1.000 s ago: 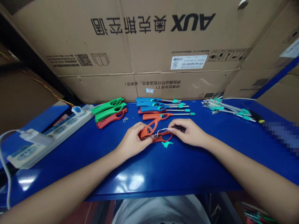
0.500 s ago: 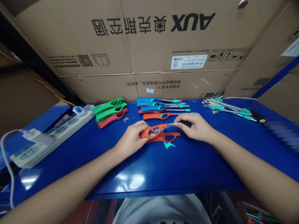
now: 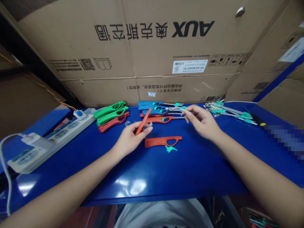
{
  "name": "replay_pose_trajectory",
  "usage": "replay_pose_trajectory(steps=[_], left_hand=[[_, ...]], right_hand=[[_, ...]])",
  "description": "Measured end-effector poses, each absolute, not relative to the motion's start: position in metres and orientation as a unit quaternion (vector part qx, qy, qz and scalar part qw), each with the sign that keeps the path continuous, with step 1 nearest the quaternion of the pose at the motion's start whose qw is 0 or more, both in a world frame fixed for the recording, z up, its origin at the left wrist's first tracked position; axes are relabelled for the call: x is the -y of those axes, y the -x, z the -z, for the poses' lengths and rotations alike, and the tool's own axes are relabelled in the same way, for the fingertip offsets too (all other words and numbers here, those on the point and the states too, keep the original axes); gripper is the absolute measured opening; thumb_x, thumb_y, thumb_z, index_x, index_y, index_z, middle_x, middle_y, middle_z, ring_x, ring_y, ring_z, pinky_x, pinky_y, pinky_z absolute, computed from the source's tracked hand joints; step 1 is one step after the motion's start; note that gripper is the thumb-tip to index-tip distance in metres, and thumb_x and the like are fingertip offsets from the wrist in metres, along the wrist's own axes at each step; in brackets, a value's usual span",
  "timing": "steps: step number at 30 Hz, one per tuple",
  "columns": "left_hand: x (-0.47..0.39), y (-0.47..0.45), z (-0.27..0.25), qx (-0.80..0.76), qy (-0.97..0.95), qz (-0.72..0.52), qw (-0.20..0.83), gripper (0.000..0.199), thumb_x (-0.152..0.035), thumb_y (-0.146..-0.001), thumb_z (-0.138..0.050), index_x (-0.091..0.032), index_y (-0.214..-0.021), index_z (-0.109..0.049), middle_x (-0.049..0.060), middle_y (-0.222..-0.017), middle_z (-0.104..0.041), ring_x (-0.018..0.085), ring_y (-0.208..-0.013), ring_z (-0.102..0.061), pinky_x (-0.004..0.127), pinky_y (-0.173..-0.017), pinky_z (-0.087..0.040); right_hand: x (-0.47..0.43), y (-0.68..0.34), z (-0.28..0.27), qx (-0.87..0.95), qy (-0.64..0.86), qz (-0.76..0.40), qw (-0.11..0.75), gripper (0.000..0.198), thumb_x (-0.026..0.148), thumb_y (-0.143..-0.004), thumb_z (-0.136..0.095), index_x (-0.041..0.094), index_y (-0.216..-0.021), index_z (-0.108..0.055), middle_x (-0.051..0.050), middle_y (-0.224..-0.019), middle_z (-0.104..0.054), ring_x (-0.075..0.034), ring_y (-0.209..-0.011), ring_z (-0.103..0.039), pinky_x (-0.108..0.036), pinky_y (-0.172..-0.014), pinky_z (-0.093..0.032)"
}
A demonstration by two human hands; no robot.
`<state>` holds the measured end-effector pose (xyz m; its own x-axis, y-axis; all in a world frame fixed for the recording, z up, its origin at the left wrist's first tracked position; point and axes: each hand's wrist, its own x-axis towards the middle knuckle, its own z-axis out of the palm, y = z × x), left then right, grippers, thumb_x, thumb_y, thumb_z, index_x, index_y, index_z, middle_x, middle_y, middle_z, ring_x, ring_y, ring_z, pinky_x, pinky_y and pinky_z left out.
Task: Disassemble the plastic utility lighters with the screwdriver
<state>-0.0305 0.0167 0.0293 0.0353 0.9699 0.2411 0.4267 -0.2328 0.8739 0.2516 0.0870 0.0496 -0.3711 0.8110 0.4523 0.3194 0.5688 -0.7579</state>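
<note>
My left hand [image 3: 129, 137] is closed around an orange lighter handle half [image 3: 143, 121], which I see edge-on and tilted up. A small metallic part [image 3: 151, 124] shows by its thumb. To the right, my right hand [image 3: 201, 122] pinches a thin whitish wire-like piece [image 3: 174, 109], raised in front of the finished-looking lighters. Flat on the table between the hands lies another orange handle half [image 3: 162, 141], its hollow side up. Touching or close to its lower edge is a turquoise trigger [image 3: 171, 149].
Blue lighters [image 3: 149, 104] and an orange lighter [image 3: 163, 119] lie behind the hands. Green handle shells [image 3: 110, 109] and a red shell [image 3: 114, 122] lie left, beside a white power strip [image 3: 59, 136]. Metal lighter tubes [image 3: 230, 113] and a screwdriver [image 3: 257, 120] lie right. A cardboard box [image 3: 142, 63] backs the table.
My left hand has drawn back left and turned the orange half on edge, away from the half on the table. My right hand has risen slightly rightward with the wire-like piece.
</note>
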Motion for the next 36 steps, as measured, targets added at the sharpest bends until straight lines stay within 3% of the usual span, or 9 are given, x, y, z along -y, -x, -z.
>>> replay_pose_trajectory(steps=[4,7,11,14,19,22,26,32,36], left_hand=[[-0.002,0.006,-0.025,-0.512,-0.587,-0.448,0.438,0.035,-0.053,-0.088,-0.069,-0.018,-0.088,-0.068,0.003,-0.077,-0.073,0.018,-0.071,-0.068,0.031,-0.068,-0.057],[0.004,-0.003,-0.023,-0.499,-0.545,-0.460,0.492,0.031,-0.050,-0.086,-0.071,-0.019,-0.087,-0.069,0.003,-0.076,-0.074,0.019,-0.072,-0.070,0.030,-0.064,-0.057],[0.007,-0.008,-0.024,-0.462,-0.556,-0.454,0.521,0.022,-0.041,-0.086,-0.072,-0.020,-0.091,-0.073,0.003,-0.084,-0.077,0.022,-0.084,-0.073,0.034,-0.080,-0.060],[0.011,-0.009,-0.027,-0.438,-0.594,-0.429,0.520,0.019,-0.035,-0.087,-0.071,-0.021,-0.099,-0.075,0.003,-0.096,-0.079,0.024,-0.095,-0.074,0.038,-0.093,-0.057],[0.011,0.002,-0.024,-0.485,-0.713,-0.373,0.343,0.027,-0.037,-0.081,-0.081,-0.020,-0.101,-0.075,0.005,-0.100,-0.075,0.024,-0.091,-0.071,0.034,-0.085,-0.055],[0.006,0.010,-0.018,-0.493,-0.768,-0.336,0.233,0.022,-0.030,-0.081,-0.082,-0.019,-0.097,-0.072,0.005,-0.099,-0.072,0.022,-0.089,-0.068,0.032,-0.081,-0.052],[-0.001,0.018,-0.017,-0.507,-0.779,-0.298,0.215,0.021,-0.022,-0.084,-0.077,-0.020,-0.104,-0.070,0.004,-0.100,-0.073,0.022,-0.090,-0.069,0.030,-0.080,-0.050],[-0.009,0.043,-0.033,-0.558,-0.789,-0.179,0.184,0.030,-0.029,-0.081,-0.078,-0.018,-0.107,-0.070,0.007,-0.103,-0.073,0.027,-0.093,-0.068,0.036,-0.082,-0.050],[-0.010,0.047,-0.038,-0.566,-0.785,-0.196,0.156,0.045,-0.039,-0.078,-0.080,-0.014,-0.115,-0.068,0.010,-0.109,-0.069,0.029,-0.101,-0.066,0.040,-0.090,-0.050]], right_hand=[[-0.061,-0.231,-0.041,0.827,0.298,-0.322,0.352,0.028,0.044,-0.103,-0.042,0.022,-0.107,-0.058,0.002,-0.072,-0.056,-0.013,-0.062,-0.050,-0.027,-0.061,-0.041],[-0.048,-0.223,-0.039,0.866,0.297,-0.286,0.282,0.026,0.043,-0.100,-0.052,0.022,-0.115,-0.057,-0.001,-0.085,-0.064,-0.014,-0.072,-0.058,-0.028,-0.067,-0.045],[-0.041,-0.216,-0.038,0.900,0.319,-0.216,0.205,0.043,0.054,-0.087,-0.071,0.024,-0.115,-0.059,-0.006,-0.108,-0.072,-0.023,-0.093,-0.067,-0.032,-0.077,-0.048],[-0.041,-0.215,-0.036,0.895,0.325,-0.233,0.199,0.031,0.045,-0.095,-0.063,0.025,-0.119,-0.062,-0.004,-0.109,-0.075,-0.022,-0.093,-0.071,-0.031,-0.076,-0.047],[-0.046,-0.224,-0.037,0.908,0.285,-0.256,0.171,0.024,0.031,-0.104,-0.043,0.023,-0.117,-0.061,-0.007,-0.114,-0.073,-0.021,-0.099,-0.068,-0.031,-0.081,-0.046],[-0.050,-0.232,-0.042,0.921,0.306,-0.208,0.121,0.019,0.032,-0.104,-0.041,0.022,-0.101,-0.057,-0.006,-0.091,-0.070,-0.019,-0.080,-0.064,-0.029,-0.069,-0.041],[-0.052,-0.236,-0.044,0.931,0.306,-0.193,0.054,0.022,0.045,-0.095,-0.060,0.023,-0.097,-0.057,0.003,-0.069,-0.061,-0.014,-0.060,-0.053,-0.026,-0.058,-0.029],[-0.054,-0.231,-0.042,0.942,0.262,-0.208,0.028,0.025,0.049,-0.095,-0.062,0.024,-0.095,-0.063,0.002,-0.076,-0.065,-0.013,-0.067,-0.056,-0.025,-0.060,-0.029],[-0.067,-0.243,-0.052,0.925,0.339,-0.173,0.004,0.029,0.050,-0.094,-0.061,0.022,-0.087,-0.061,0.001,-0.070,-0.063,-0.014,-0.062,-0.054,-0.026,-0.059,-0.029]])
